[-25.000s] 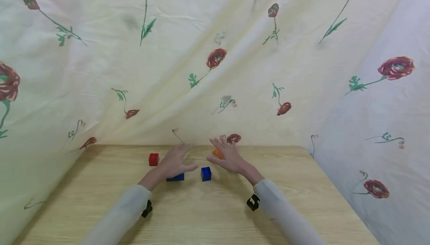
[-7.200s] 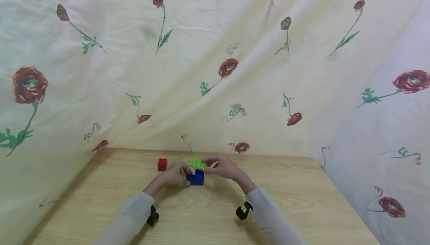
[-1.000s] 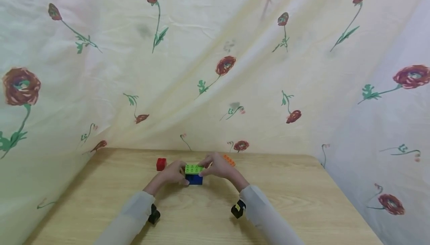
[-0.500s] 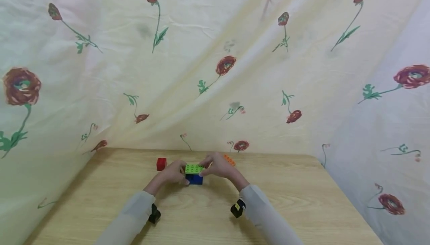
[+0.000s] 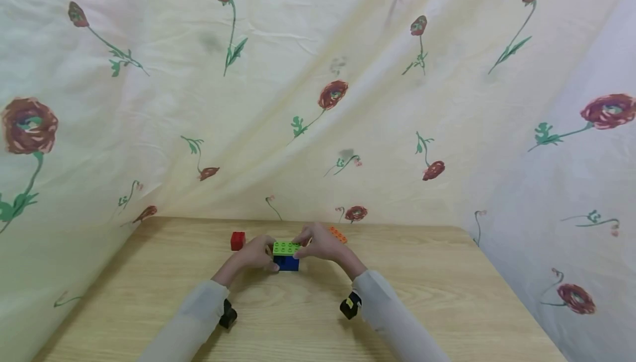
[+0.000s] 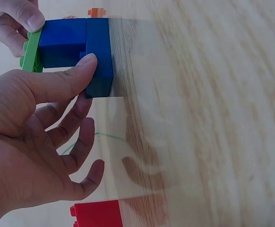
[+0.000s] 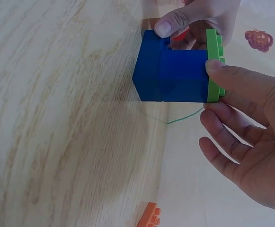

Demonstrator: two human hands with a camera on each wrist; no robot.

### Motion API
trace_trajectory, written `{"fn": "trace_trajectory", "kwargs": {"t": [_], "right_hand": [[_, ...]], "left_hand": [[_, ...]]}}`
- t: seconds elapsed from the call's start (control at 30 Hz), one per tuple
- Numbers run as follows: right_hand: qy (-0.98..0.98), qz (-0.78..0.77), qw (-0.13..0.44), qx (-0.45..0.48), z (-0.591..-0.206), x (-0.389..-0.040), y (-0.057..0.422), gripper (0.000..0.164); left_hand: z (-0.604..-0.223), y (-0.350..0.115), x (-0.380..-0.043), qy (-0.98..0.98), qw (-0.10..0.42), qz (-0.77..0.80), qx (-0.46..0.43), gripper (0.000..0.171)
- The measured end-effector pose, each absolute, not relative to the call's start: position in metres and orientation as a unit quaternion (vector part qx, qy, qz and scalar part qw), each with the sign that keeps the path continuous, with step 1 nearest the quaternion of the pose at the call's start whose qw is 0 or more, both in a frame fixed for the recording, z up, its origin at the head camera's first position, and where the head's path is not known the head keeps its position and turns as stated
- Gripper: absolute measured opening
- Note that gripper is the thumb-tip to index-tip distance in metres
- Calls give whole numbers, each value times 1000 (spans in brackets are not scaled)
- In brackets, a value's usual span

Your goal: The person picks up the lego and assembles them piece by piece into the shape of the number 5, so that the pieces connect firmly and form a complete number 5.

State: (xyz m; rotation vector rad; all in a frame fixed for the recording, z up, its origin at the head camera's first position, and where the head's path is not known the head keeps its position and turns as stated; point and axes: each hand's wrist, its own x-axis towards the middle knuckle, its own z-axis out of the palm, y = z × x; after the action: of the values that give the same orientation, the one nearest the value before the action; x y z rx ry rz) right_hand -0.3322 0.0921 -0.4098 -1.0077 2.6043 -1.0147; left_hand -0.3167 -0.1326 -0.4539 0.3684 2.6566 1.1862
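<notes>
At the middle of the table stands a small stack of toy bricks. Its base is a long blue brick (image 6: 99,56), and a square blue brick (image 7: 183,75) sits on the base's right end. Across the top lies a thin lime-green plate brick (image 5: 286,248), overhanging a gap on the left. My left hand (image 6: 38,123) pinches the base brick's left end between thumb and finger, its other fingers loosely bent. With thumb and fingers, my right hand (image 7: 255,113) pinches the green plate's right end above the square brick.
A red brick (image 5: 238,241) stands to the left of my left hand. Behind my right hand lies an orange plate brick (image 5: 338,234), partly hidden in the head view. A flowered cloth (image 5: 278,75) hangs behind the wooden table (image 5: 298,318).
Earlier the blue bricks lay apart; later they were stacked, with the green plate held tilted above. The plate now lies level on top. Over the last second the hands have barely moved.
</notes>
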Motion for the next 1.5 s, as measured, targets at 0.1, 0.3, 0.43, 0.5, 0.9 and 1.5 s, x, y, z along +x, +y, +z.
{"fn": "trace_trajectory", "kwargs": {"t": [0.1, 0.3, 0.43, 0.5, 0.9, 1.5], "right_hand": [[877, -337, 90, -331, -410, -331, 92, 25], [874, -347, 101, -324, -416, -329, 95, 26], [872, -347, 95, -331, -419, -327, 96, 25], [872, -346, 92, -334, -420, -327, 96, 26], [868, -350, 87, -341, -421, -327, 96, 26], [868, -354, 85, -338, -415, -336, 92, 26]], "left_hand": [[-457, -132, -317, 898, 110, 409, 121, 36], [-461, -130, -313, 896, 115, 412, 122, 37], [-463, -129, -311, 896, 115, 411, 126, 36], [-464, -129, -311, 896, 114, 410, 128, 36], [-462, -130, -309, 898, 112, 406, 124, 38], [-452, -133, -316, 901, 113, 400, 127, 36]]}}
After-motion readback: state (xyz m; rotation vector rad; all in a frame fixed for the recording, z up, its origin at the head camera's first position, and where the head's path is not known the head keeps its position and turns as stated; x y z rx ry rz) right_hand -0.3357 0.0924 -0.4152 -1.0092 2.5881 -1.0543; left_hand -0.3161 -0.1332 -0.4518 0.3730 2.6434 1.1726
